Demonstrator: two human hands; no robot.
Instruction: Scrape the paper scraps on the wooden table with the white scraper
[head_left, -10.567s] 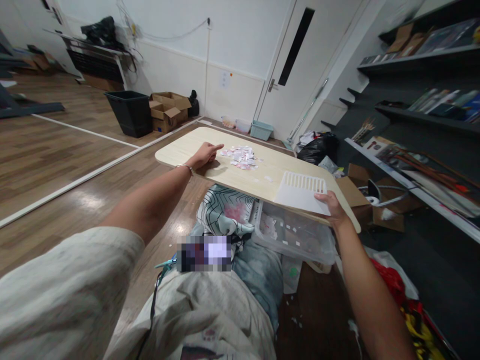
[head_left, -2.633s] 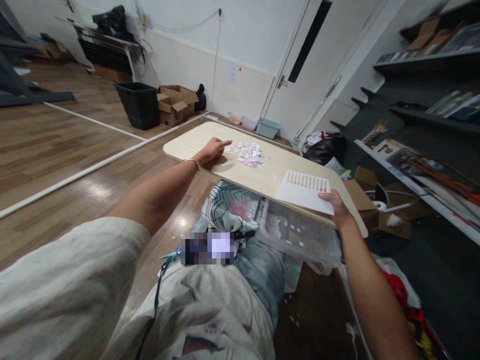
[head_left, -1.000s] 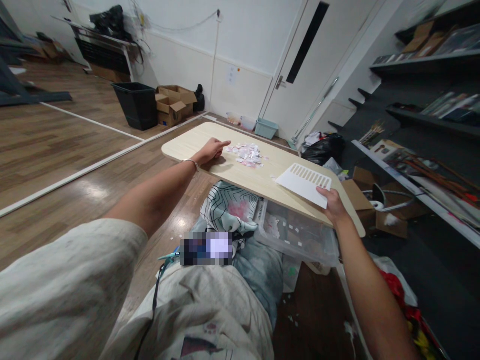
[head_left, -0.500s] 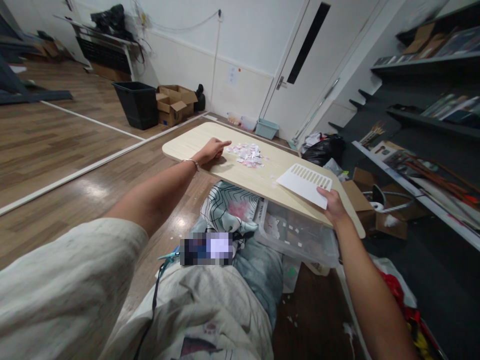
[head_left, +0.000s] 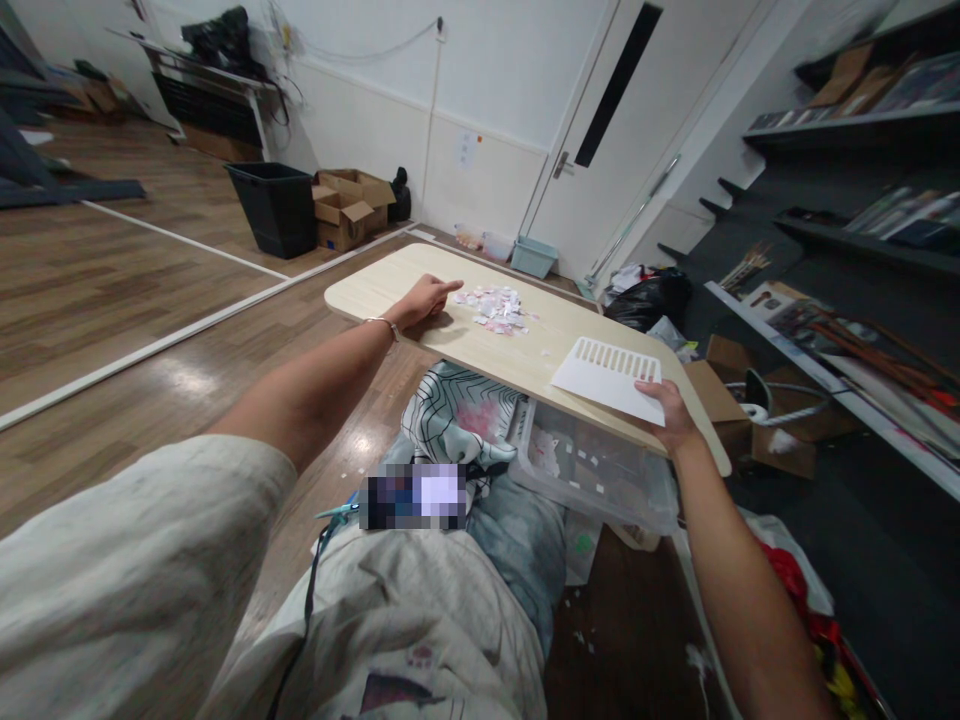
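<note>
My right hand (head_left: 670, 410) grips a white flat scraper (head_left: 604, 384) by its right end, thumb on top. A row of slots runs along the scraper's far side. It is held over the right part of a pale wooden tabletop (head_left: 405, 262); whether it touches the top I cannot tell. My left hand (head_left: 426, 301) rests at the table's near left edge with the index finger stretched out and the other fingers curled. That fingertip reaches the left side of a pile of small torn white and pink paper scraps (head_left: 496, 308).
Under the table's near edge sits a clear plastic bin (head_left: 600, 475) with paper bits inside. A blurred-out device (head_left: 412, 497) and teal scissors (head_left: 339, 511) lie on my lap. A black bin (head_left: 276, 210) and cardboard boxes (head_left: 349, 205) stand beyond; shelves (head_left: 847, 140) rise at right.
My right hand has shifted slightly to the right and toward me, turning the scraper a little. My left hand and the paper pile have stayed in place.
</note>
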